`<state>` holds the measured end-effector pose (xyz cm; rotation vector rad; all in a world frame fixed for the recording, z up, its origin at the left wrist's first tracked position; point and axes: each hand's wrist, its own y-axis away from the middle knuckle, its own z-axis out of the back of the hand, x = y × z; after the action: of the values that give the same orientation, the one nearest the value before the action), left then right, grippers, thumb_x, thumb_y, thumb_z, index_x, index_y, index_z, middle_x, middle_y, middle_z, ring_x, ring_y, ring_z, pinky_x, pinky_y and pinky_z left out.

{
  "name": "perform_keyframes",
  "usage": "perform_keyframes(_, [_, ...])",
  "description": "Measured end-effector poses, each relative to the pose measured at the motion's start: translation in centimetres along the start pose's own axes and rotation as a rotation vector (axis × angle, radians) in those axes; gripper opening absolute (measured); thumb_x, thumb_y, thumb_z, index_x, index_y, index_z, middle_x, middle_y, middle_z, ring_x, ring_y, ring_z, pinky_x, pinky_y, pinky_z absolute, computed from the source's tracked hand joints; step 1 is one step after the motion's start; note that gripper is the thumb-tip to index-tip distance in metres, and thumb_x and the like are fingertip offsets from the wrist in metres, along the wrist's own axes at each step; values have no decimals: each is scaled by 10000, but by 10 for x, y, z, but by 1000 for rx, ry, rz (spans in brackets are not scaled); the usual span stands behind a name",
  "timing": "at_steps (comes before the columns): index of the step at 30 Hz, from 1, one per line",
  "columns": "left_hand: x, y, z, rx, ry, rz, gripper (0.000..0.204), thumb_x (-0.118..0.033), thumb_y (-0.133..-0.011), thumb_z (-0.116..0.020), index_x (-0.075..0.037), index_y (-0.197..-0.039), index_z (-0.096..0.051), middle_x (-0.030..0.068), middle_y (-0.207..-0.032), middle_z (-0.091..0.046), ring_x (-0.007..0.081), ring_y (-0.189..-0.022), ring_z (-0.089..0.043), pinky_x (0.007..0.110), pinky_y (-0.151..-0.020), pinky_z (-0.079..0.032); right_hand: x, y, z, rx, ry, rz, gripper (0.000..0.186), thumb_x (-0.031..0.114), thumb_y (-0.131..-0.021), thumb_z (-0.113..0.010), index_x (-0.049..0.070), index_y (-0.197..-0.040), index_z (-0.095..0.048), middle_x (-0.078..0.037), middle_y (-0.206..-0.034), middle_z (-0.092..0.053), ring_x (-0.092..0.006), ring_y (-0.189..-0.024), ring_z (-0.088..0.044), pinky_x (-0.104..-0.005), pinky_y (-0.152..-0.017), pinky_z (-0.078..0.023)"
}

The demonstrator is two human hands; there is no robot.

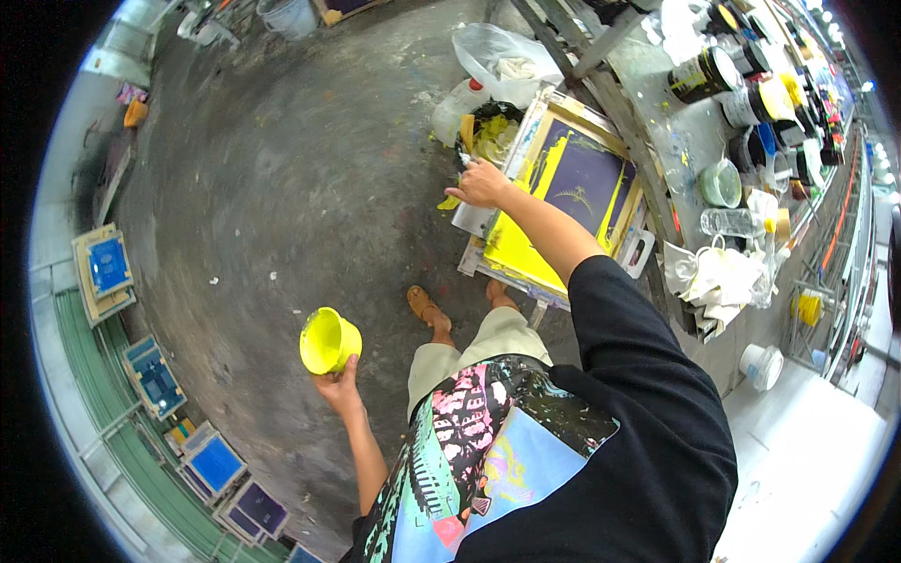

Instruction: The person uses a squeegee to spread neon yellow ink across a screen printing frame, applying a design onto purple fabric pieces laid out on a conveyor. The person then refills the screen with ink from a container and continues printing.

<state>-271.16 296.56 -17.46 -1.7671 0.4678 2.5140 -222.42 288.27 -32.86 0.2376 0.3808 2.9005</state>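
My left hand (339,383) holds a tub (349,330) coated inside with bright yellow ink, tilted so that its mouth faces left. My right hand (482,184) reaches out beside a black bin (488,111) with yellow-smeared waste (494,138) in it. Its fingers are bent together around something small and whitish that I cannot make out. Under my right forearm lies a wooden-framed printing screen (587,174) with dark mesh. Yellow ink (521,249) is spread thickly along its near side and in streaks along its edges.
At the right a worktable (648,113) carries ink jars (704,75), a clear cup (721,183) and white rags (718,281). A plastic bag (507,56) and a whitish jug (458,108) stand beyond the bin. Several framed screens (214,464) lean along the left wall.
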Motion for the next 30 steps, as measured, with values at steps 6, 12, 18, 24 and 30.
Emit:
perform_keyframes(6, [-30,-37,-48,129,49,-98,764,-40,-782,-872,-7,-1418,-451,135,-1393,-556,269,-1284,-561,428,-1132,-418,-72,64,69,-15,-306,-482,815,659,-1041,-249,51,-870,-765,-201,-928,-741,-358,-954,-711,-496,-864,-527])
perform_keyframes(12, [-38,-71,-110,500,205,50,736,-20,-765,-869,-35,-1406,-508,82,-1352,-598,231,-1259,-582,390,-1085,-463,-109,258,105,-231,-1367,-917,503,555,-1027,-517,76,-992,-664,-3,-772,-619,-120,-650,-579,-296,-602,-479])
perform_keyframes(18, [31,-76,-197,1069,247,488,667,-177,-843,-832,-155,-1416,-493,10,-1357,-566,204,-1237,-562,395,-953,-498,-10,397,26,-780,-1918,-1130,398,488,-1041,-555,120,-956,-681,48,-787,-600,-69,-672,-531,-255,-614,-419])
perform_keyframes(24, [57,-69,-246,1237,40,590,770,-321,-857,-809,-227,-1500,-396,16,-1539,-410,235,-1482,-296,616,-1088,-315,90,432,-36,-1383,-2034,-1109,518,476,-1094,-395,54,-1342,-566,-116,-1148,-723,-257,-1025,-698,-400,-957,-527])
perform_keyframes(30, [59,-62,-267,1348,99,683,810,-342,-849,-817,-256,-1521,-373,5,-1557,-384,244,-1505,-246,669,-1089,-277,120,428,-117,-1540,-2069,-1359,428,456,-1032,-591,94,-1254,-650,21,-1083,-693,-166,-1069,-648,-388,-1014,-487])
